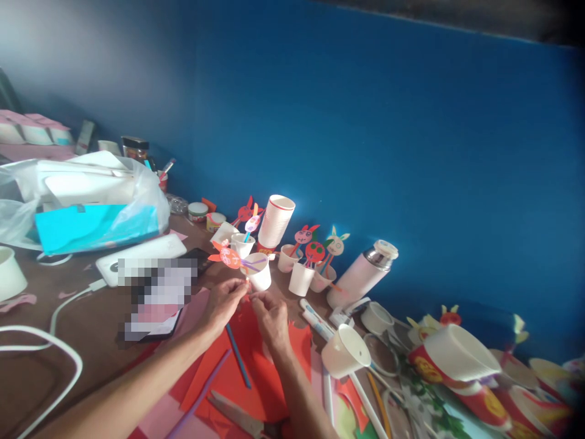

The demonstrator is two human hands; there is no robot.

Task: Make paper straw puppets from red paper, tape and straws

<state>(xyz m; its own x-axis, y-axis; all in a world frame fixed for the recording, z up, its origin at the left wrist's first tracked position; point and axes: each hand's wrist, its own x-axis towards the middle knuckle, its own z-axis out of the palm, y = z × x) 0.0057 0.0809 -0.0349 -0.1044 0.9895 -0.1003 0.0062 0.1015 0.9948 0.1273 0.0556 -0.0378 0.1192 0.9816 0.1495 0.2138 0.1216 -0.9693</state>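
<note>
My left hand (pixel 228 299) and my right hand (pixel 272 314) are close together, their fingertips pinched. What they hold, if anything, is too small to make out. Just beyond the fingers stands a white paper cup (pixel 260 274) with an orange paper rabbit face (pixel 227 256) leaning out on purple strips. Under my hands lie red paper sheets (pixel 269 390). A blue strip (pixel 238 356) and a purple strip (pixel 201 393) rest on the paper. Scissors (pixel 235 414) lie at the near edge, partly hidden by my right forearm.
Several cups with paper faces (pixel 301 279) and a cup stack (pixel 276 219) stand by the blue wall. A flask (pixel 363 274) leans at right, near a white cup (pixel 346 352). Leftward are a phone (pixel 164 299), a power bank (pixel 141 259), its cable (pixel 57 323) and a plastic bag (pixel 91 195).
</note>
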